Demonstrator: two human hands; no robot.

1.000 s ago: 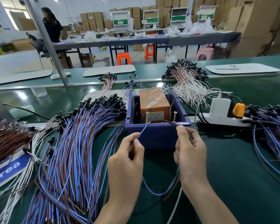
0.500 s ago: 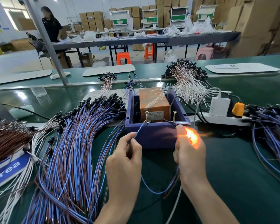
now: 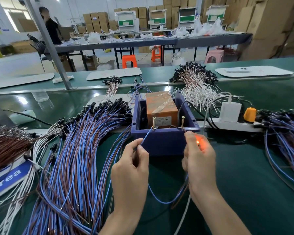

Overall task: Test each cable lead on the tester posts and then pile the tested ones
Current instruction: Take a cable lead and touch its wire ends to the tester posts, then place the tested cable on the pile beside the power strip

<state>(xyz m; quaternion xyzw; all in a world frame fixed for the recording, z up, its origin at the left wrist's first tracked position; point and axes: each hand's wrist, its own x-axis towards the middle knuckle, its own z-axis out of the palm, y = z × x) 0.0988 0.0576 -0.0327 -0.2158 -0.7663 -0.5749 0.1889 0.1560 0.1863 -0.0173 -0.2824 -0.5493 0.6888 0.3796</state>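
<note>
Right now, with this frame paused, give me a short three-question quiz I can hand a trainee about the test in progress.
1. True or false: the left hand pinches the thin blue-and-brown cable lead, with its blue tip at the left brass screw post.
2. What shows between the fingers of the right hand, which grips the lead's other end? A) an orange glow B) a green glow C) nothing
3. How many brass screw posts stand at the front rim of the dark blue plastic bin?
Key: 1 true; 2 A; 3 two.
</note>
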